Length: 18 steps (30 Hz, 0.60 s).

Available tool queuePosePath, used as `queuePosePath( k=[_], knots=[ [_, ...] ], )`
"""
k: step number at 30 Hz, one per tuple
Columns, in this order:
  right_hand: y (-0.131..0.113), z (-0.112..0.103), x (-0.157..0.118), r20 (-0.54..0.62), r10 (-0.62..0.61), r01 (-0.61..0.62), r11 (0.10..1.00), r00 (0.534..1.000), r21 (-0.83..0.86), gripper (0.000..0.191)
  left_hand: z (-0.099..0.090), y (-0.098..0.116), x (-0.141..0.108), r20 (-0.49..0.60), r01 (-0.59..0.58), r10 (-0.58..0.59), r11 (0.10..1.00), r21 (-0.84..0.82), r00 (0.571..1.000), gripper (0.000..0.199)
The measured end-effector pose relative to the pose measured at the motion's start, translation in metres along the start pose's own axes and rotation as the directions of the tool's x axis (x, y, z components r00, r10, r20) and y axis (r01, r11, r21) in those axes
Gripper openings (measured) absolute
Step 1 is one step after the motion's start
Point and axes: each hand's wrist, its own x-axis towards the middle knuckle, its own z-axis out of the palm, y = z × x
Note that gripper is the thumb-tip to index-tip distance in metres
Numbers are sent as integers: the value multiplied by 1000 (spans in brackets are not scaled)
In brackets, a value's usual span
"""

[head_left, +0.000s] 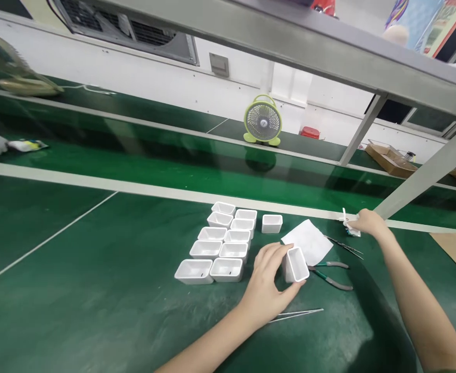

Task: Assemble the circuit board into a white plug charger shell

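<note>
Head view: gripping white cup in left hand, fingers parted to its length, thumb on near end, fingertips on far end; mouth's long axis running thumb-to-fingertips, opening tipped rightward. Just beyond fingertips, white paper; right of thumb, pliers. Farther right and away, reaching right hand to small white bundle, finger spread and hold unclear.

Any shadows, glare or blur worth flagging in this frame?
Head view: a dark shadow falls on the green worktop beside the right forearm; the glossy green strip mirrors the fan; the small item at the right hand is too indistinct to identify; the scene looks tilted.
</note>
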Motion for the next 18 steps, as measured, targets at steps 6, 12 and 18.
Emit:
queuePosePath(
  k=[6,12,18],
  knots=[
    [7,8,-82,-279,-393,473,584,876,660,67,-1,6,-4,118,85,-50,946,-313,992,52],
    [-3,60,-155,-343,-588,457,52,733,888,60,-1,13,-11,139,-35,85,944,-327,987,55],
    [-7,62,-171,-244,-675,396,78,696,915,56,-7,18,-12,81,-102,129,955,-278,988,57]
  ],
)
